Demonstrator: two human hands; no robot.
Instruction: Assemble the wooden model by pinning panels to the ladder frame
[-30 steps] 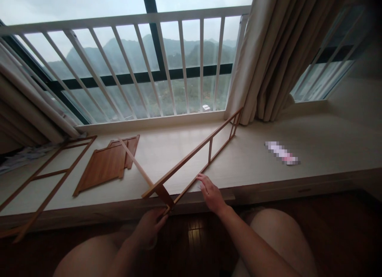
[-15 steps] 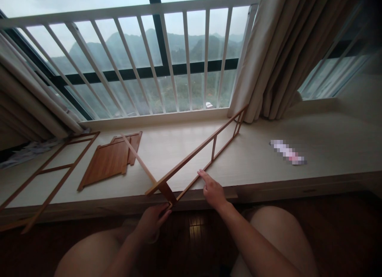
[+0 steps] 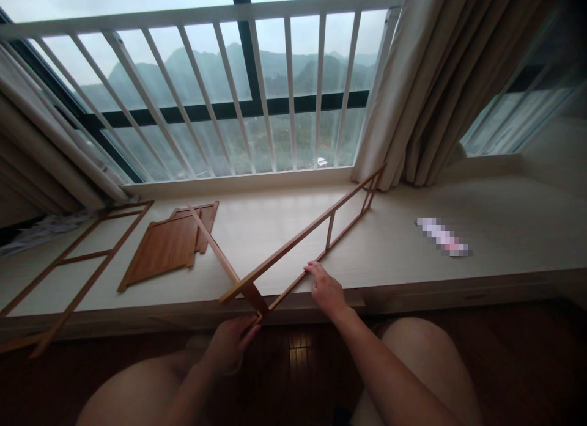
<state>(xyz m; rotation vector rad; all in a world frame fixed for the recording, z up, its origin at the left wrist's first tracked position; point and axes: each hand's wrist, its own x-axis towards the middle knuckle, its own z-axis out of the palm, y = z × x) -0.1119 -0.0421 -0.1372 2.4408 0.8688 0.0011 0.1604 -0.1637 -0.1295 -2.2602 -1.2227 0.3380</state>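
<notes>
A long thin wooden frame (image 3: 298, 241) stands on its edge across the pale window ledge (image 3: 403, 255), running from the ledge's front edge back to the curtain. My left hand (image 3: 229, 343) pinches the frame's near lower corner, below the ledge's front edge. My right hand (image 3: 326, 290) rests on the frame's lower rail, fingers laid along it. A loose wooden strip (image 3: 211, 246) leans from the frame's near end toward the back left.
Two flat wooden panels (image 3: 167, 246) lie on the ledge left of the frame. A second wooden frame (image 3: 68, 267) lies flat at the far left. A small blurred packet (image 3: 443, 236) lies at the right. White railing (image 3: 229, 90) and beige curtains (image 3: 431, 90) stand behind. My knees are below.
The view has shifted slightly; the frame's far end sits a little higher against the curtain. Both hands keep their places on the frame.
</notes>
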